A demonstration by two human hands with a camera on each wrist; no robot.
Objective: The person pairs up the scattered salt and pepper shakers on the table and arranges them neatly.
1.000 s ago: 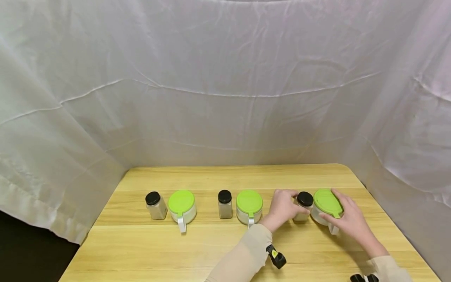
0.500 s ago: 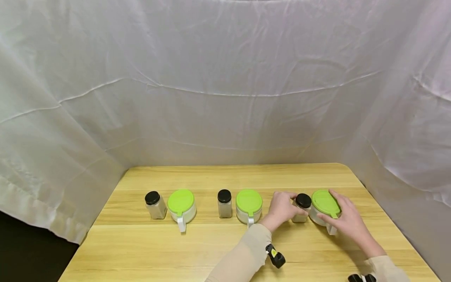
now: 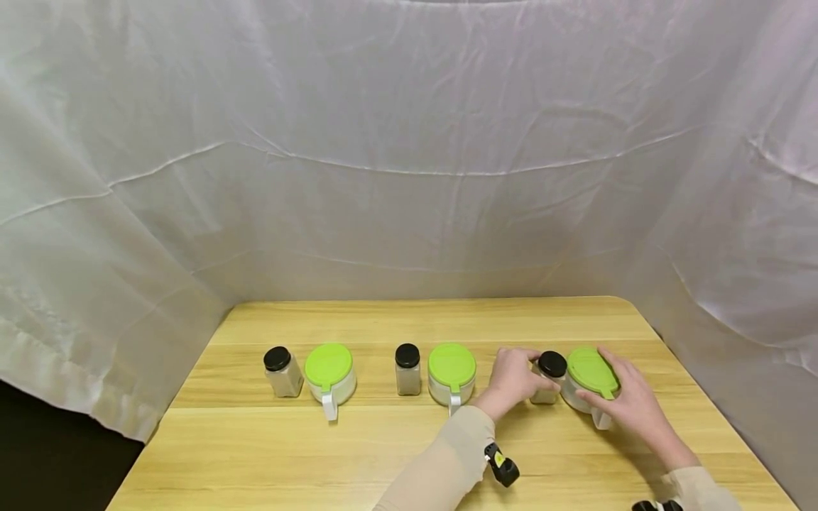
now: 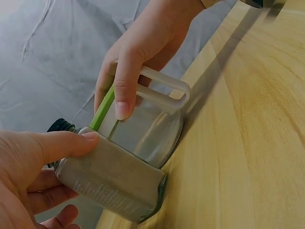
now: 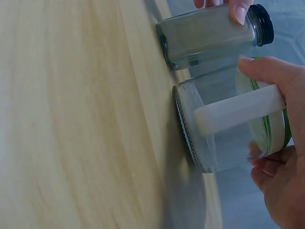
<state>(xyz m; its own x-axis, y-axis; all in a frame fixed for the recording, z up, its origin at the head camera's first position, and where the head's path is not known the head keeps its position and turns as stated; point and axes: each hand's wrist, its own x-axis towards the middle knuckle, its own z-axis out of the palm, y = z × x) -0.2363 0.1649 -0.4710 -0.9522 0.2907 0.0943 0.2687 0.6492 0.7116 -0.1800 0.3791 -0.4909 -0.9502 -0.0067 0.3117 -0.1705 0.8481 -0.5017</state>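
Between thumb and fingers, my left hand (image 3: 513, 376) grips a square glass spice jar (image 4: 114, 176) with a black lid (image 3: 552, 363) and pale contents. Just right of it, my right hand (image 3: 633, 401) holds a round clear seasoning pot (image 5: 228, 133) around its green-lidded top (image 3: 592, 372). The pot's white handle (image 5: 238, 110) points toward the front of the table. Both containers stand upright, side by side, at the right of the table. In the right wrist view a narrow gap shows between jar and pot.
Another spice jar (image 3: 407, 370) and green-lidded pot (image 3: 451, 367) stand mid-table. A further jar (image 3: 283, 372) and pot (image 3: 329, 369) are at the left. The wooden table (image 3: 287, 454) is enclosed by pale grey curtains (image 3: 409, 213).
The right-hand jar and pot have shifted very slightly, with both hands staying on them. The other jars and pots have not moved.
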